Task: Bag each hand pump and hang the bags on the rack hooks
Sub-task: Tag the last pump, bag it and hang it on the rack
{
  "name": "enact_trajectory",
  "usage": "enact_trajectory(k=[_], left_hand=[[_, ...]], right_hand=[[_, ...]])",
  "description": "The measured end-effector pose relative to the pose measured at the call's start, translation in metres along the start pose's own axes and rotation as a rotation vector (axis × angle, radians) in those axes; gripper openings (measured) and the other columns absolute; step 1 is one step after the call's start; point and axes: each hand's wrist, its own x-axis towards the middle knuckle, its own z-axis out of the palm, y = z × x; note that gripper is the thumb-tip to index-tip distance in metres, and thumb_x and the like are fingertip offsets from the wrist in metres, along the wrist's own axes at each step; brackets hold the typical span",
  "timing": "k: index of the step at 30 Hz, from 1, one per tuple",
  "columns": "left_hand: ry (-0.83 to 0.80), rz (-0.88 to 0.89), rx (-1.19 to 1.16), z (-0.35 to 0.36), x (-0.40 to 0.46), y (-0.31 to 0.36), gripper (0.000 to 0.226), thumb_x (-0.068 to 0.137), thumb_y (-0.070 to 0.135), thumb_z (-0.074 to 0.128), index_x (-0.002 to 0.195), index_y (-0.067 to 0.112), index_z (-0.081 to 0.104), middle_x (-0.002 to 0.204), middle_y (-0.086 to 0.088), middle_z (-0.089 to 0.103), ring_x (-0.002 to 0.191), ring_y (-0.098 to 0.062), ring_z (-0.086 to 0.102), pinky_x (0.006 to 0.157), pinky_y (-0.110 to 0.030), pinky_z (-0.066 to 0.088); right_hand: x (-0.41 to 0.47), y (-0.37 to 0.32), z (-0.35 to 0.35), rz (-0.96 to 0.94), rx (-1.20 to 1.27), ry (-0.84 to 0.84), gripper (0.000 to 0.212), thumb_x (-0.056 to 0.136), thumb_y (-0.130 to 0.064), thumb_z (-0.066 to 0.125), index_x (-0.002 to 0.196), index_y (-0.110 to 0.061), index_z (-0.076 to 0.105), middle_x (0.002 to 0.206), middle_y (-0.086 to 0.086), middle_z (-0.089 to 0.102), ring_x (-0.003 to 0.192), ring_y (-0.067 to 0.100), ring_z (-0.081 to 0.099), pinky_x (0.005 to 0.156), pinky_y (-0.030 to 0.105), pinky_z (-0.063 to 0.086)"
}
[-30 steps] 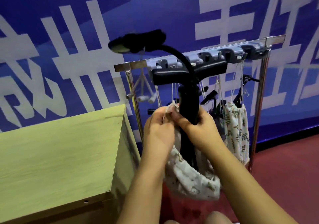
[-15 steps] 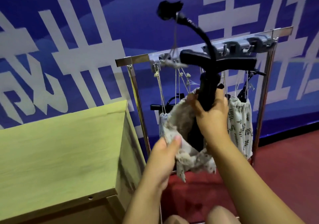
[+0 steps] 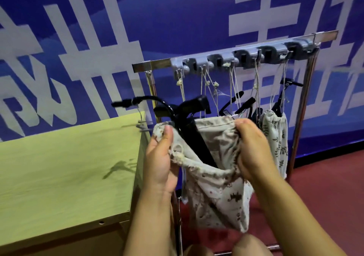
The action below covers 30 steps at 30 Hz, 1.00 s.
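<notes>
Both hands pinch the bag mouth, left hand on the left rim, right hand on the right. Between them the hand pump stands tilted, handle up-left, below the rack hooks beyond.

Pump in bag, rack behind, table left.

Black hand pump upright in floral cloth bag, left hand and right hand at its mouth

Left hand and right hand raised, fingers curled, pinching.
</notes>
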Motion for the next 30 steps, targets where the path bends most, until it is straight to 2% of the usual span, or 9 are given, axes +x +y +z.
enact_trajectory(k=[4, 6, 10, 13, 15, 17, 20, 25, 30], left_hand=[[-0.026, -0.056, 0.020, -0.022, 0.003, 0.004, 0.020, 0.094, 0.008, 0.045, 0.098, 0.008, 0.064, 0.081, -0.004, 0.073, 0.073, -0.014, 0.070, 0.067, -0.025, 0.058], [-0.006, -0.131, 0.101, -0.034, 0.006, 0.006, 0.017, 0.093, 0.011, 0.048, 0.098, 0.010, 0.065, 0.081, -0.005, 0.072, 0.072, -0.015, 0.069, 0.067, -0.025, 0.057], [0.093, -0.169, 0.374, -0.045, 0.006, 0.009, 0.014, 0.096, 0.020, 0.051, 0.095, 0.017, 0.064, 0.074, 0.003, 0.072, 0.073, -0.012, 0.066, 0.077, -0.031, 0.051], [0.062, -0.146, 0.432, -0.040, 0.000, 0.013, 0.018, 0.098, 0.021, 0.048, 0.092, 0.017, 0.064, 0.073, 0.003, 0.073, 0.075, -0.014, 0.066, 0.077, -0.031, 0.050], [0.038, -0.128, 0.417, -0.036, -0.001, 0.016, 0.018, 0.098, 0.018, 0.048, 0.092, 0.015, 0.065, 0.075, 0.001, 0.074, 0.075, -0.014, 0.068, 0.077, -0.030, 0.052], [-0.006, -0.110, 0.425, -0.030, -0.002, 0.017, 0.018, 0.097, 0.017, 0.048, 0.098, 0.009, 0.064, 0.090, -0.009, 0.074, 0.088, -0.021, 0.070, 0.084, -0.037, 0.052], [-0.113, -0.101, 0.429, -0.024, -0.006, 0.013, 0.026, 0.091, 0.019, 0.053, 0.105, -0.002, 0.059, 0.105, -0.025, 0.066, 0.098, -0.034, 0.064, 0.090, -0.046, 0.050], [-0.325, -0.137, 0.376, -0.034, -0.010, 0.013, 0.018, 0.082, 0.010, 0.066, 0.099, 0.004, 0.064, 0.088, -0.012, 0.071, 0.079, -0.021, 0.068, 0.069, -0.028, 0.056], [-0.480, -0.170, 0.388, -0.039, -0.014, 0.012, 0.041, 0.069, -0.005, 0.056, 0.109, 0.000, 0.064, 0.093, -0.013, 0.068, 0.083, -0.022, 0.064, 0.070, -0.025, 0.053]], right_hand=[[0.009, -0.011, -0.014, 0.049, 0.195, 0.105, 0.022, 0.088, -0.004, 0.053, 0.069, -0.012, 0.062, 0.055, 0.002, 0.061, 0.056, 0.017, 0.058, 0.063, 0.030, 0.049], [0.010, -0.014, -0.020, 0.059, 0.247, 0.104, 0.017, 0.086, -0.004, 0.058, 0.071, -0.009, 0.064, 0.055, -0.002, 0.064, 0.054, 0.010, 0.060, 0.056, 0.020, 0.052], [0.008, -0.022, -0.025, 0.163, 0.325, 0.081, 0.010, 0.086, -0.006, 0.060, 0.078, -0.008, 0.066, 0.059, -0.002, 0.065, 0.058, 0.007, 0.059, 0.057, 0.019, 0.051], [-0.002, -0.031, -0.020, 0.225, 0.429, -0.029, 0.009, 0.087, -0.006, 0.058, 0.091, -0.009, 0.065, 0.065, 0.000, 0.064, 0.057, 0.006, 0.055, 0.053, 0.015, 0.049], [-0.012, -0.036, -0.012, 0.138, 0.263, -0.147, 0.015, 0.085, -0.010, 0.060, 0.098, -0.014, 0.067, 0.074, 0.001, 0.066, 0.055, 0.003, 0.053, 0.050, 0.012, 0.042], [-0.024, -0.037, 0.000, 0.019, -0.015, -0.232, 0.020, 0.083, -0.020, 0.066, 0.102, -0.022, 0.068, 0.088, -0.003, 0.068, 0.060, -0.002, 0.057, 0.053, 0.009, 0.041], [-0.027, -0.031, 0.012, -0.082, -0.370, -0.188, 0.046, 0.076, -0.036, 0.072, 0.120, -0.030, 0.058, 0.107, -0.010, 0.062, 0.091, -0.001, 0.061, 0.072, 0.016, 0.047], [-0.010, -0.026, 0.006, 0.072, -0.381, -0.231, 0.083, 0.060, -0.065, 0.067, 0.133, -0.028, 0.051, 0.102, 0.001, 0.068, 0.092, 0.009, 0.066, 0.071, 0.027, 0.048], [-0.003, -0.017, 0.007, 0.029, -0.355, -0.169, 0.047, 0.077, -0.044, 0.069, 0.120, -0.026, 0.062, 0.076, -0.002, 0.063, 0.064, 0.006, 0.061, 0.062, 0.019, 0.045]])
